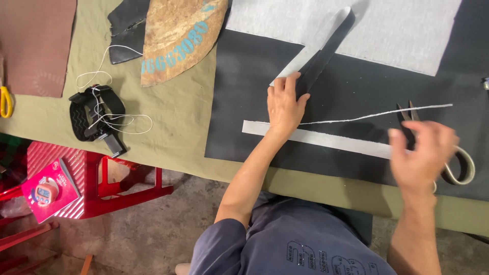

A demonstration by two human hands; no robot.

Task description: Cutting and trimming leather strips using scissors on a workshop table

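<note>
Left hand [284, 104] flat on folded dark strip [326, 48]; right hand [423, 153], blurred, at scissors [407, 119]; grey strip [326, 138] between, on black sheet [244, 102].

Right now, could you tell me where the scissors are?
The scissors lie at the right of the head view on the dark sheet, under the right hand.

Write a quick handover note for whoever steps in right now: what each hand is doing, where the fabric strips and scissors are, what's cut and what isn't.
Left hand: flat, pressing down the near end of a folded dark strip that runs up and away across the dark sheet.
Right hand: blurred, on the scissors; grip unclear. The pale loop handle shows beside it.
Already cut: a grey strip lying flat across the dark sheet, and a thin white sliver above it.
Uncut: the large grey piece at the top and most of the dark sheet.
Everything sits on an olive cloth.
</note>
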